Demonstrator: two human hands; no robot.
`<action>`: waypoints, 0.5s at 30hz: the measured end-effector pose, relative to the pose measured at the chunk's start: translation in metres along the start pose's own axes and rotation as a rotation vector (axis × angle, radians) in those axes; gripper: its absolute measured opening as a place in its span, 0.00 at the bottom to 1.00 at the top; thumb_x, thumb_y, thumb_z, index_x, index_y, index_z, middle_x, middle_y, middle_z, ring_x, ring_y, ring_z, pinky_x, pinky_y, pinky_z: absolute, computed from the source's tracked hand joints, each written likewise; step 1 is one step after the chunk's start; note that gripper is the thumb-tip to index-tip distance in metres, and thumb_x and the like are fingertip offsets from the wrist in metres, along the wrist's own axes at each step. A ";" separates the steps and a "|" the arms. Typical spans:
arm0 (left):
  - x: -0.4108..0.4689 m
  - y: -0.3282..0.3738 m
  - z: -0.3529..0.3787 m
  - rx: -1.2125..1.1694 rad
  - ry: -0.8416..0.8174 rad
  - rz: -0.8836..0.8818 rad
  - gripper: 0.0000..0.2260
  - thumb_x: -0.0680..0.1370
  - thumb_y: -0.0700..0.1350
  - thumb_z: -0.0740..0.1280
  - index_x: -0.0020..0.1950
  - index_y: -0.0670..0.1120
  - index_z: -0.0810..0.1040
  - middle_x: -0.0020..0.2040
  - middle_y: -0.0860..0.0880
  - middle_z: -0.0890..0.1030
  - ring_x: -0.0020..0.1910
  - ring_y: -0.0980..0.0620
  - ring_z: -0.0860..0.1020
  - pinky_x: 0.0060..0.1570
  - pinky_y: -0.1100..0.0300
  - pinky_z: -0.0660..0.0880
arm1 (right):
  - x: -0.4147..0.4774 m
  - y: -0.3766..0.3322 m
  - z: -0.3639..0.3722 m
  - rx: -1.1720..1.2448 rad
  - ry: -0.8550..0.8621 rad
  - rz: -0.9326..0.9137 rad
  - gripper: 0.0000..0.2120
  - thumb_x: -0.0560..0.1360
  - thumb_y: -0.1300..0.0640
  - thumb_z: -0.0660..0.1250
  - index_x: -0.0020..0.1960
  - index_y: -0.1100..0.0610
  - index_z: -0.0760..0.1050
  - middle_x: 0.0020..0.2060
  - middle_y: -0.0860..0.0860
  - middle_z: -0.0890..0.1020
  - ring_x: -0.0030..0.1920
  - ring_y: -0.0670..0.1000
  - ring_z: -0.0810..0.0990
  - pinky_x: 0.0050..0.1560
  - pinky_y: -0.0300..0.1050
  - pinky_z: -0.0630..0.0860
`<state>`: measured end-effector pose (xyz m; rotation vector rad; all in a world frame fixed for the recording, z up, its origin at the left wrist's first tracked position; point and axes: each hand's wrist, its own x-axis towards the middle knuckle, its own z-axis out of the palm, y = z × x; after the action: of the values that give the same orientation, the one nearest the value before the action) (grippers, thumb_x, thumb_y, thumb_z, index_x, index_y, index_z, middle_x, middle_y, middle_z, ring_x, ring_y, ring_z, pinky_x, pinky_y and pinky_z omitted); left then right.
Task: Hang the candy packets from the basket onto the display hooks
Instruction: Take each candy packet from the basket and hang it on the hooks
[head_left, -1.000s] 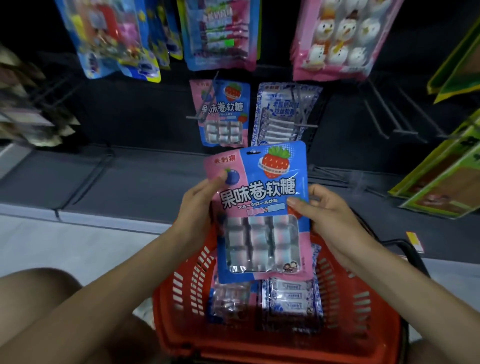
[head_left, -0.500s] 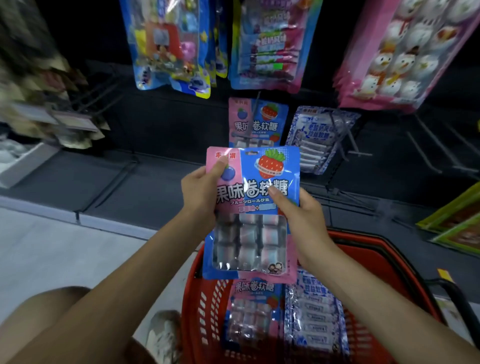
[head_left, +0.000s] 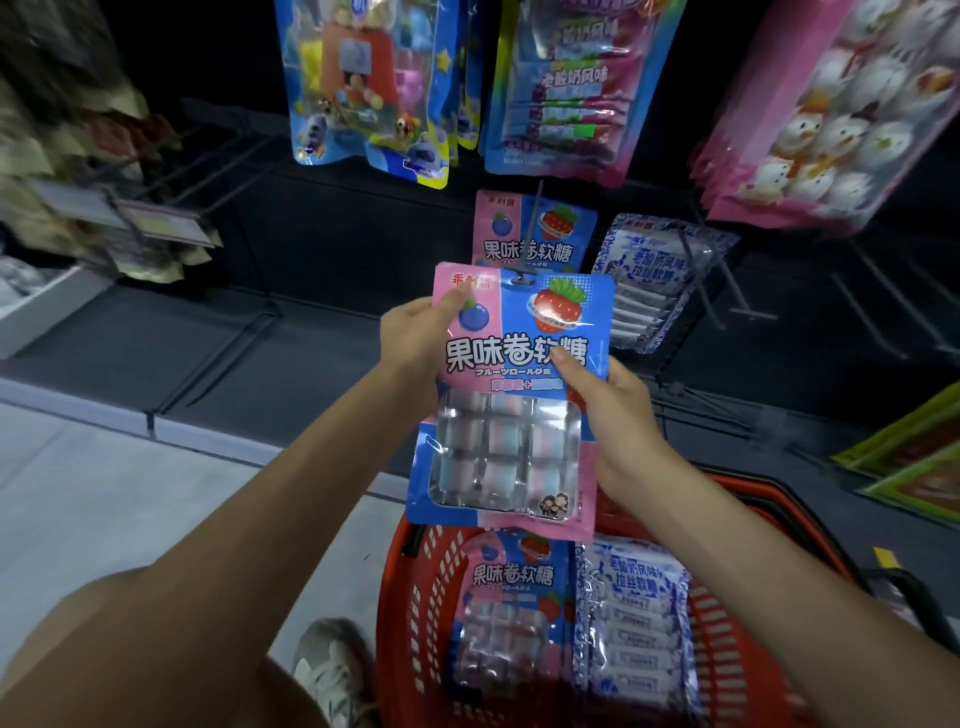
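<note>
Both grips are closed on one item. The left grip (head_left: 415, 343) pinches the upper left corner of the pink-and-blue glossy plastic candy packet (head_left: 514, 410), with the thumb on the printed blueberry. The right grip (head_left: 618, 415) pinches the right side, with the thumb tip laid on the printed characters at mid-face. The packet is upright between the two grips, facing the camera and clear of all support.

Change over the last second: the packet has been carried up and away from the basket toward the display. The right thumb has moved in from the packet's right edge to its face. The punched hang slot (head_left: 522, 280), above both grips, now sits just at the near end of the thin metal display hook (head_left: 535, 223). Whether the hook tip has entered the slot cannot be told.

Directly beyond the grips, a matching pink-and-blue packet (head_left: 566, 244) already hangs on that hook, so the destination is judged correct. To the right of it hangs a white-and-blue packet (head_left: 654, 275).

Below the grips stands the red slotted plastic basket (head_left: 410, 597). It holds at least one more pink-and-blue packet (head_left: 511, 587) and a white-and-blue packet (head_left: 634, 613). The task is judged well short of complete.
</note>
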<state>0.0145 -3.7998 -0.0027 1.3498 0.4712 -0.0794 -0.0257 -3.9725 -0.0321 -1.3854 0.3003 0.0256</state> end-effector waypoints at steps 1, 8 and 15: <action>0.003 -0.001 0.000 0.007 0.000 -0.006 0.10 0.81 0.52 0.72 0.45 0.47 0.80 0.31 0.47 0.83 0.21 0.52 0.80 0.19 0.69 0.65 | 0.001 0.000 0.000 0.005 0.004 0.010 0.11 0.80 0.54 0.73 0.61 0.55 0.82 0.49 0.46 0.89 0.46 0.42 0.88 0.39 0.33 0.79; 0.012 -0.003 0.000 0.044 0.015 -0.041 0.15 0.79 0.55 0.73 0.54 0.43 0.82 0.41 0.41 0.86 0.29 0.46 0.83 0.23 0.66 0.67 | 0.005 -0.007 -0.002 0.000 0.000 0.054 0.11 0.79 0.54 0.74 0.61 0.56 0.83 0.49 0.47 0.89 0.45 0.43 0.88 0.37 0.35 0.81; 0.015 -0.004 -0.003 0.033 0.047 -0.026 0.18 0.80 0.52 0.73 0.59 0.38 0.81 0.42 0.39 0.87 0.26 0.48 0.83 0.19 0.66 0.68 | 0.008 -0.006 0.002 -0.037 0.008 0.077 0.10 0.80 0.52 0.73 0.60 0.53 0.84 0.50 0.46 0.89 0.51 0.47 0.88 0.48 0.43 0.83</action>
<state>0.0263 -3.7942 -0.0122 1.3806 0.5290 -0.0780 -0.0163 -3.9733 -0.0281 -1.4100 0.3614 0.0901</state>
